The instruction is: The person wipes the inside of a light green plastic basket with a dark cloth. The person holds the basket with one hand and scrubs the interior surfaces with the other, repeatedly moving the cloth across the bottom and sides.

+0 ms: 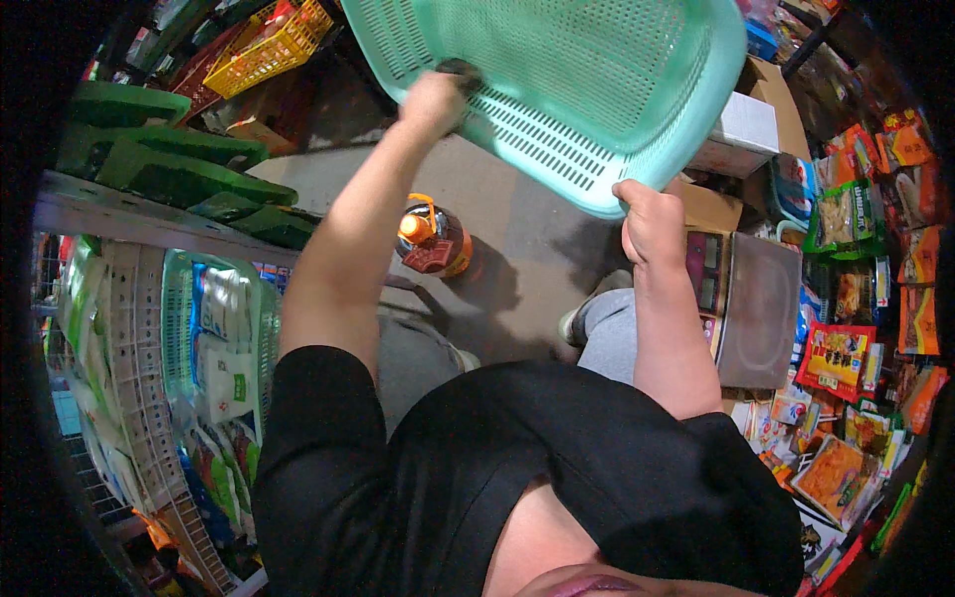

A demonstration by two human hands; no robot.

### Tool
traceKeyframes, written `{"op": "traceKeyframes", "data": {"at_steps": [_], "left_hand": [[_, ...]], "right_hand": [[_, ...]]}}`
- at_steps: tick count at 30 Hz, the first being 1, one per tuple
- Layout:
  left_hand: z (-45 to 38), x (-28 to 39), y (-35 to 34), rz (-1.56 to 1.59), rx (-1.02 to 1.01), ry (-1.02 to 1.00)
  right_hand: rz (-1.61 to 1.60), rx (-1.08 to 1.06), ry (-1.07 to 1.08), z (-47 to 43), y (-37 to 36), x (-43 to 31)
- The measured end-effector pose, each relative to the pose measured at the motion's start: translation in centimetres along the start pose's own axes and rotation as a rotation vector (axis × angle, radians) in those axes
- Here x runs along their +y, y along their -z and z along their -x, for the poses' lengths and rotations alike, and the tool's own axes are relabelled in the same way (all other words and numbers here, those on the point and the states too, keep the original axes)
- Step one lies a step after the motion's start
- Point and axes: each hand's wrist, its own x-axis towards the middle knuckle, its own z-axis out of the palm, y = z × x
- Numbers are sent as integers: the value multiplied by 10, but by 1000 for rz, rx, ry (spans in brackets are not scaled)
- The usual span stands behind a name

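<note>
My right hand [655, 224] grips the near corner of a mint-green perforated plastic basket [552, 153], thumb over its rim. The basket is held up, tilted, and runs out of view at the top. Against the slotted left wall of the basket, my left hand [433, 104] is closed around a small dark thing [461, 74], too blurred to name. Below the basket, a large dark plastic bottle [440, 239] with an orange cap and handle stands on the floor, to the right of my left forearm.
Packaged foods [835, 358] crowd the right side, beside a scale [761, 313] and a white box [735, 138]. On the left are a shelf edge [149, 213] with large green produce, a green basket of bagged goods [175, 321] and a yellow crate [268, 52]. Concrete floor [515, 186] lies between.
</note>
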Motion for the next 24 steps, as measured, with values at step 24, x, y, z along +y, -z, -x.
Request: {"op": "traceKeyframes", "data": {"at_steps": [24], "left_hand": [[1,-26,35,-622,331,-32]], "right_hand": [[14,5,-152,10,-1,-7]]}}
